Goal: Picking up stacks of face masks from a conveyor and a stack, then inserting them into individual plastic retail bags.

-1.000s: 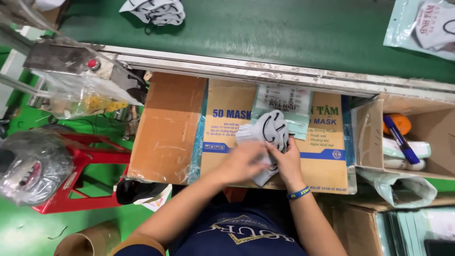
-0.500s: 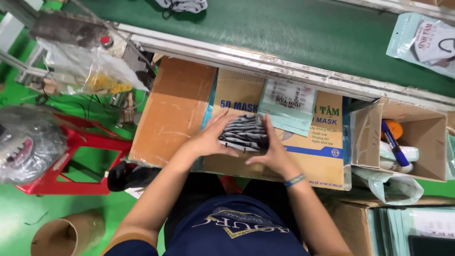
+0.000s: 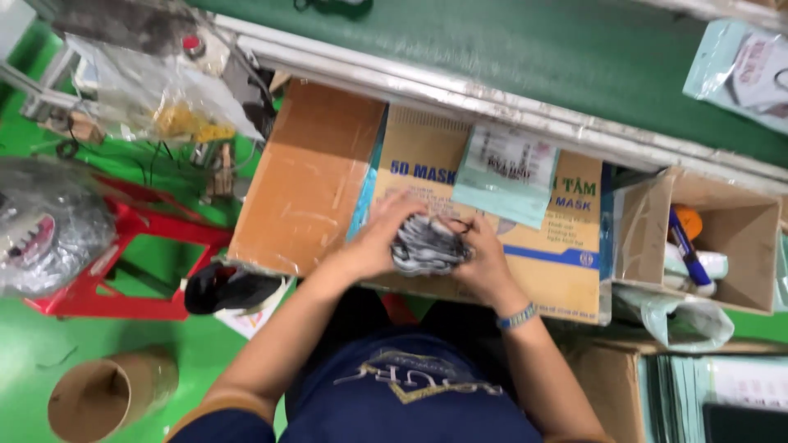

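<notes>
Both of my hands press together on a small stack of grey-and-white patterned face masks [image 3: 427, 244] over a flat cardboard box [image 3: 566, 271]. My left hand [image 3: 379, 236] cups the stack's left side and my right hand [image 3: 483, 256], with a blue wristband, grips its right side. A pale green flat packet [image 3: 507, 174] lies on the box just beyond the stack.
A plain brown carton [image 3: 308, 176] sits to the left. An open cardboard bin [image 3: 739, 238] with a blue pen stands at the right. A green conveyor belt [image 3: 525, 49] runs along the far side. A red stool [image 3: 139, 246], bagged masks [image 3: 41, 230] and a cardboard tube [image 3: 107, 394] lie left.
The mask stack has come down from an upright hold to flat between both hands, lower over the box. The view has shifted slightly left and closer.
</notes>
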